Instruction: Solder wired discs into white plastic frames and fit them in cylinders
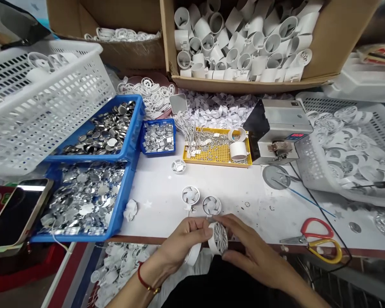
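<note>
Both hands meet at the table's front edge over one small white round fan housing with a spoked grille. My left hand grips its left side, fingers curled round it, a red cord on the wrist. My right hand pinches its right side and top. Two more small white fan parts lie on the white table just beyond the hands, and a third round part lies further back.
Blue trays of shiny metal discs sit at left, by a phone and a white basket. A yellow tray, a grey machine, a cardboard box of white housings, another white basket and scissors stand around.
</note>
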{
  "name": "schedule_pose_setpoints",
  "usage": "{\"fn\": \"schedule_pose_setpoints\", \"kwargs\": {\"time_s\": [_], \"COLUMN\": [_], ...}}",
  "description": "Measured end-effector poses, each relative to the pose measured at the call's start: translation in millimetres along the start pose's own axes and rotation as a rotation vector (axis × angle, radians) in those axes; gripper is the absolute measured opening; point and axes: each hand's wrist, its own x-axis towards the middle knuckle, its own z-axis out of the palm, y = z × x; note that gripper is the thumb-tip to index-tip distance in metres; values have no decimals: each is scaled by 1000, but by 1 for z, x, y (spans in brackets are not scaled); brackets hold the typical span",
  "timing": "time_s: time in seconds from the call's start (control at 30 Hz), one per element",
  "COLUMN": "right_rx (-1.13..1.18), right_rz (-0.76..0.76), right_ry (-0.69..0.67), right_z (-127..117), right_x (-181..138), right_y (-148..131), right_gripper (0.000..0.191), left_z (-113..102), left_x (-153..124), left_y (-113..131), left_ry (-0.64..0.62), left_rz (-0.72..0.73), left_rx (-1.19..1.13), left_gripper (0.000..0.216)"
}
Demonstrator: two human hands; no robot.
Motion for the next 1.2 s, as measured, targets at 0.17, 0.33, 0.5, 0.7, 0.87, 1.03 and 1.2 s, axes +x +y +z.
{"fn": "schedule_pose_setpoints", "kwargs": {"time_s": [0.17, 0.33, 0.5, 0.7, 0.87, 1.03, 1.2], "right_rx": [-121, -349, -546, -636, -667, -689, -702], "right_rz": [-106, -149, -134, -104, -116, -126, -146], "right_ry": [166, 536, 548, 471, 453, 389, 348], "right_z": [21, 17, 4, 5, 5, 2, 0], "right_x": [3, 13, 37, 49, 49, 50, 52], "right_y": [-5, 1, 13, 11, 9, 8, 6], "right_gripper": [68, 58, 41, 37, 37, 39, 40], "left_z": [0, -11, -22, -16, -18, -20, -20], "left_x": [2, 3, 18, 36, 41, 42, 43], "left_y": [-19, -33, -57, -69, -71, -74, -76], "left_ry": [71, 395, 735, 824, 801, 787, 792], "left_rz": [13, 332, 595, 564, 512, 544, 573], "left_rx": [-104, 437, 1174, 1299, 1280, 1262, 1236], "left_gripper": [38, 32, 45, 46, 52, 51, 48]}}
